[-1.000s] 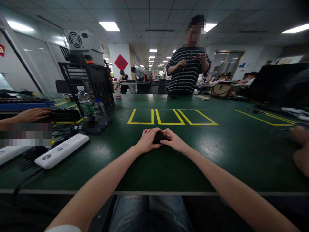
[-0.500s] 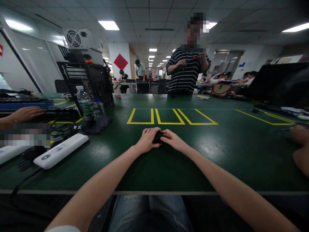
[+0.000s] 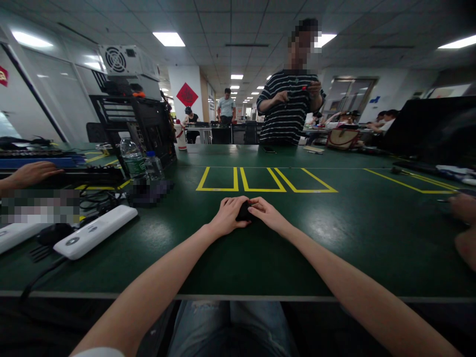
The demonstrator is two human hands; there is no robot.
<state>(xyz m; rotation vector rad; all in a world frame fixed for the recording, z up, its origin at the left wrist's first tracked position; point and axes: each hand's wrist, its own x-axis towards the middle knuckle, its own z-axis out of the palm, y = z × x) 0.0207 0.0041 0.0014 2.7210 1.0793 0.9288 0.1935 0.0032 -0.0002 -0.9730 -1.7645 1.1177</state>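
Note:
Both my hands rest together on the green table, just short of the yellow marked boxes. My left hand curls its fingers round a small black object. My right hand grips the same object from the other side with bent fingers. Most of the object is hidden between the two hands, so I cannot make out what it is.
A white power strip and cables lie at the left, with water bottles and a black computer case behind. Other people's hands show at the left and right edges. A person in a striped shirt stands across the table.
My hands stay clasped on the black object with only slight finger shifts. The hand at the far left has drawn back towards the edge. A person in the background has walked right.

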